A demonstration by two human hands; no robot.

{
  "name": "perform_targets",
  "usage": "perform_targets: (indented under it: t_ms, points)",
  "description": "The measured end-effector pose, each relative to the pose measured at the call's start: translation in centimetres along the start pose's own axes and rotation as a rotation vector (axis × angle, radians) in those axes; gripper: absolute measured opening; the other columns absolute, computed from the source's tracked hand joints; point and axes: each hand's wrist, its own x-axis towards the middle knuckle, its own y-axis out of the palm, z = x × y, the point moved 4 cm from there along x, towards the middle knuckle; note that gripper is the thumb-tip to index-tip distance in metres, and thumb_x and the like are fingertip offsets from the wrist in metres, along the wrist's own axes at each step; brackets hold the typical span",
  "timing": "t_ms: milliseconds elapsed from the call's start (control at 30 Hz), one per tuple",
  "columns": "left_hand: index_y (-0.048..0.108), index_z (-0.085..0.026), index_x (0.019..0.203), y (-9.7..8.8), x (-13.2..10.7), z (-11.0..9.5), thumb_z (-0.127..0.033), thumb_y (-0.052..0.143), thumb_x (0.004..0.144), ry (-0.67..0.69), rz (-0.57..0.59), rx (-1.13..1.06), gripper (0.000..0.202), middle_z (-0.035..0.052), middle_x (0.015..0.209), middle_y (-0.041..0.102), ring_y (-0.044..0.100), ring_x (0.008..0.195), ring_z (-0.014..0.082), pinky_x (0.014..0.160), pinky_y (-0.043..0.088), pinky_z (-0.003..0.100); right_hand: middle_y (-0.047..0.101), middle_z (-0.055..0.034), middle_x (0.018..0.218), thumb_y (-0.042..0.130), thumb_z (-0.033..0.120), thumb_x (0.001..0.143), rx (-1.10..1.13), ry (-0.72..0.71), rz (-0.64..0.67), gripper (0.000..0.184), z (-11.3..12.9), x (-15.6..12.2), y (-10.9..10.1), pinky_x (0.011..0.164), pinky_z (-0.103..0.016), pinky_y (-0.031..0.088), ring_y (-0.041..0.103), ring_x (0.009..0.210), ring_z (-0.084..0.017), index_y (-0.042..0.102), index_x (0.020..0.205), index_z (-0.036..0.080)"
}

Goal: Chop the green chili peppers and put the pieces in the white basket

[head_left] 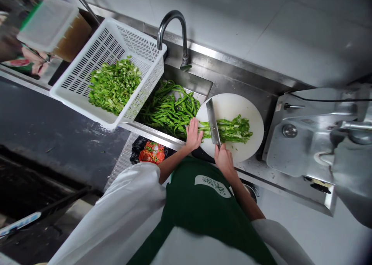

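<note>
My right hand [224, 159] grips the handle of a cleaver [213, 121]. Its blade lies across a row of long green peppers on a round white cutting board [250, 105]. Right of the blade are cut pepper pieces [236, 129]. My left hand [193, 135] rests at the board's left edge, fingers stretched out and thumb apart, against the uncut ends of the peppers. Left of the board, a heap of whole green peppers [177, 108] fills the sink [200, 80]. How firmly the left hand presses on the peppers cannot be made out.
A white slotted basket [78, 77] holding chopped green peppers [114, 86] sits over the sink's left part. Behind it rises a curved faucet [174, 14]. A metal machine [305, 129] stands at right. Below the counter is a black-lined bin [136, 150] with red and green scraps.
</note>
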Motion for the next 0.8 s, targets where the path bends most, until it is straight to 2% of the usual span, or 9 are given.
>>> perform_targets:
  t_ms: [100,233,367,467,567,667,800]
  points:
    - [0.007,-0.014,0.171,1.3,-0.2,-0.5,-0.043,0.022,0.109,0.002,0.034,-0.002,0.071,0.0153,0.177,0.014,0.008,0.166,0.0269,0.130,0.021,0.057,0.076,-0.0206,0.105,0.031,0.036,0.112,-0.004,-0.005,0.039,0.041,1.4,-0.3,0.9,0.084,-0.032,0.049,0.075,0.100,-0.027,0.058,0.124,0.008]
    - [0.019,-0.011,0.170,2.3,0.3,-1.2,-0.039,0.026,0.108,0.031,0.071,0.047,0.069,0.0142,0.176,0.019,0.011,0.165,0.0278,0.131,0.021,0.055,0.075,-0.0223,0.111,0.030,0.033,0.112,0.011,0.018,0.042,0.040,2.8,0.7,2.1,0.084,-0.031,0.048,0.074,0.102,-0.027,0.058,0.125,0.006]
    - [0.021,-0.009,0.169,2.1,0.8,-1.3,-0.040,0.025,0.108,0.038,0.064,0.052,0.068,0.0138,0.176,0.020,0.012,0.165,0.0285,0.132,0.019,0.054,0.075,-0.0219,0.113,0.033,0.035,0.113,0.062,0.010,0.010,0.040,1.7,2.5,2.0,0.083,-0.029,0.047,0.073,0.104,-0.026,0.059,0.124,0.006]
    - [0.011,-0.012,0.171,1.9,0.7,-1.1,-0.044,0.024,0.110,0.031,0.052,0.026,0.070,0.0138,0.177,0.018,0.011,0.165,0.0281,0.131,0.020,0.056,0.076,-0.0195,0.110,0.035,0.038,0.113,0.101,-0.032,0.034,0.039,-0.1,3.0,1.5,0.082,-0.028,0.046,0.072,0.104,-0.025,0.062,0.118,0.010]
    - [-0.007,-0.018,0.171,1.6,0.2,-0.1,-0.042,0.016,0.111,-0.091,-0.055,-0.016,0.069,0.0128,0.178,0.011,0.008,0.166,0.0232,0.131,0.024,0.053,0.076,-0.0188,0.105,0.035,0.038,0.113,0.072,-0.041,-0.004,0.039,-0.7,1.8,0.9,0.082,-0.029,0.046,0.073,0.101,-0.026,0.062,0.118,0.010]
    - [-0.014,-0.017,0.170,1.8,-0.3,1.0,-0.038,0.010,0.112,-0.238,-0.126,-0.018,0.066,0.0116,0.179,0.005,0.005,0.166,0.0202,0.132,0.024,0.048,0.077,-0.0192,0.101,0.033,0.037,0.113,0.032,-0.055,-0.020,0.039,0.9,0.1,1.2,0.081,-0.031,0.047,0.075,0.097,-0.027,0.060,0.121,0.009]
    - [-0.003,-0.016,0.172,3.0,-0.3,0.7,-0.037,0.013,0.111,-0.194,-0.082,-0.108,0.066,0.0103,0.178,0.006,0.005,0.166,0.0210,0.132,0.021,0.049,0.077,-0.0212,0.105,0.032,0.034,0.113,-0.006,-0.047,0.023,0.039,3.4,-0.4,2.4,0.080,-0.030,0.048,0.076,0.097,-0.027,0.059,0.122,0.008]
